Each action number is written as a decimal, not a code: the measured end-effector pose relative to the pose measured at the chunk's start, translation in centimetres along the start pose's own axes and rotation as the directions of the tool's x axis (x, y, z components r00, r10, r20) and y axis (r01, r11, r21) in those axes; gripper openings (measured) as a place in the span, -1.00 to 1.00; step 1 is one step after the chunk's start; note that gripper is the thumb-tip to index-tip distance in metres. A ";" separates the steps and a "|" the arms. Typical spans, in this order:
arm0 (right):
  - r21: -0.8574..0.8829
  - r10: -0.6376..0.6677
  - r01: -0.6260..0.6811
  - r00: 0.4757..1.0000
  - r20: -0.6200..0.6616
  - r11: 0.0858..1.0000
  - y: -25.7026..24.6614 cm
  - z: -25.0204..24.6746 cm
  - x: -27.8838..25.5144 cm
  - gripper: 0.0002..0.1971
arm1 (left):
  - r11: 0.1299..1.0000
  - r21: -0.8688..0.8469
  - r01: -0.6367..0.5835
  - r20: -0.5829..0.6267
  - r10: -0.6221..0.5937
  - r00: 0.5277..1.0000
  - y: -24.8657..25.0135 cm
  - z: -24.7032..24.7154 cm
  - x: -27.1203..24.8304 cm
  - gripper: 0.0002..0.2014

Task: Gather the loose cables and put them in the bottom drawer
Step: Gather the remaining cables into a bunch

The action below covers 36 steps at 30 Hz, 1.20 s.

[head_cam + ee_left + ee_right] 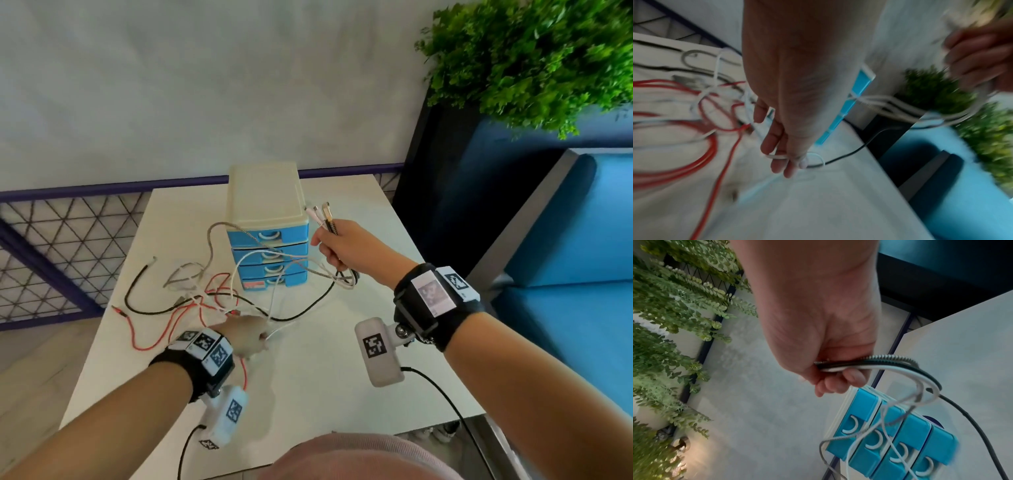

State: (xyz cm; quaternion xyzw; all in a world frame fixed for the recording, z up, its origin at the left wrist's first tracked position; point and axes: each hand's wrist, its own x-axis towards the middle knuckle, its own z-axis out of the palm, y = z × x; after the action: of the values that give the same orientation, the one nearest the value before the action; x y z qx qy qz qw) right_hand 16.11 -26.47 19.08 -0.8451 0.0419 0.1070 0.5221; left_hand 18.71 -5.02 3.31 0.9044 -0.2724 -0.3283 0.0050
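Note:
Several loose cables lie tangled on the white table [325,377]: a red cable [152,346], a black cable [144,310], white and braided grey ones. My left hand [248,337] rests low over the tangle and pinches a white cable [815,156] between thumb and fingers. To the right of the drawer unit [265,205], my raised right hand [334,245] grips a bundle of cable ends [323,217], plugs sticking up; the bundle [869,364] hangs in loops in front of the blue drawers. The bottom drawer [274,281] and those above it are closed.
The drawer unit stands at the table's far middle, close to a grey wall. A blue bench [565,274] runs along the right side, with green plants [531,58] above it. A mesh railing [61,246] stands to the left. Sensor cables trail from both wrist cameras.

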 end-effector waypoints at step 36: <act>0.154 -0.050 0.029 0.990 0.132 0.988 0.1 -2.9 1.3 -0.70 | 0.773 -0.626 -0.103 -0.664 -0.459 0.590 -10.1 -8.7 -11.7 -0.74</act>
State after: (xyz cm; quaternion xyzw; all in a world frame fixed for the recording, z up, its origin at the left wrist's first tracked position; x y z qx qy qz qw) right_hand 17.72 -29.03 19.95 -0.7945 -0.0026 0.1502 0.5883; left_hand 21.42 7.85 15.19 0.9248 -0.0232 0.0369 0.3779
